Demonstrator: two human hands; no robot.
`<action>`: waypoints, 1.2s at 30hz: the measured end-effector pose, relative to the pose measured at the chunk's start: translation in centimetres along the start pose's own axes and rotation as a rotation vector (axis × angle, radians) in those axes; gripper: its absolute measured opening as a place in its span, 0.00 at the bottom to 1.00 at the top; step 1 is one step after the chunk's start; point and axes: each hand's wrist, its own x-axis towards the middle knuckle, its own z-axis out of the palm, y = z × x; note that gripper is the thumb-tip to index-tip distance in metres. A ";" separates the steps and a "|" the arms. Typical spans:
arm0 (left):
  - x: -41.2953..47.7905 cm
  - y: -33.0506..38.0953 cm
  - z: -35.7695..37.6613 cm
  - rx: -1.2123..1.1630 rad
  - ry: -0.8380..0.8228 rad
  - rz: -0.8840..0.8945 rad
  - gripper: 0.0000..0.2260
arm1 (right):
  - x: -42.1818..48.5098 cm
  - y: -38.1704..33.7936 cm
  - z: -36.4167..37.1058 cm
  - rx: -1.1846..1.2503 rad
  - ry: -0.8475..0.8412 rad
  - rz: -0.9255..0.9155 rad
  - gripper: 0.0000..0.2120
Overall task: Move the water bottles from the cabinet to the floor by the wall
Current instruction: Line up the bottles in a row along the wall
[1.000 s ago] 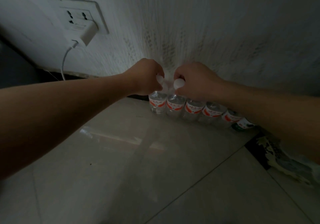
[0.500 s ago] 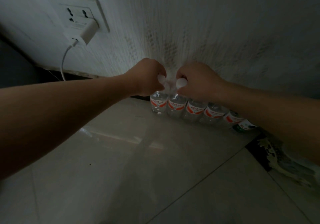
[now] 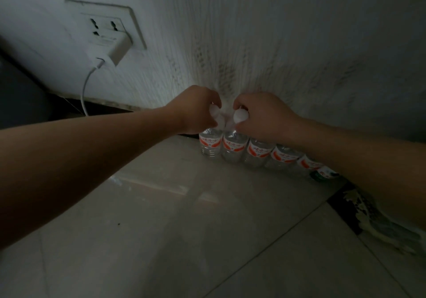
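**Water bottles (image 3: 259, 153): row at the wall, two gripped at the caps**

A row of clear plastic bottles is stood upright on the floor (image 3: 184, 228), close against the foot of the wall (image 3: 276, 32). Each bottle is cylindrical, filled with clear liquid and wrapped in a white label printed with a red-orange mark. The label at the far right end appears green-tinted, but the dim light leaves its detail uncertain. The floor is laid in large, glossy, pale tiles with thin joints. The wall is finished in white plaster with fine vertical ridges, and dark scuffing is visible above the row.

The leftmost bottle (image 3: 208, 144) is positioned directly under the left hand (image 3: 196, 111). The second bottle (image 3: 234, 146) is positioned directly under the right hand (image 3: 265, 116). Their white, rounded caps (image 3: 241, 115) are exposed between the curled fingers and thumbs.

The fingers of both hands are curled tightly, and each hand is closed around the neck and cap of its own bottle. The two hands are held just beside each other, with the knuckles nearly touching.

A white block-shaped charger (image 3: 115, 49) is plugged into a wall socket (image 3: 108, 25) at upper left. Its thin white cable (image 3: 84, 90) is hung down toward the dark skirting.
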 end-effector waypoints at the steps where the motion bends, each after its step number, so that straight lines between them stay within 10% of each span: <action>1: 0.0 0.0 0.1 0.007 -0.004 0.001 0.19 | 0.0 0.0 0.0 0.000 0.002 -0.001 0.17; 36: -1.5 2.8 -0.2 0.082 0.170 0.127 0.27 | -2.1 -0.5 -1.9 -0.033 0.019 0.065 0.31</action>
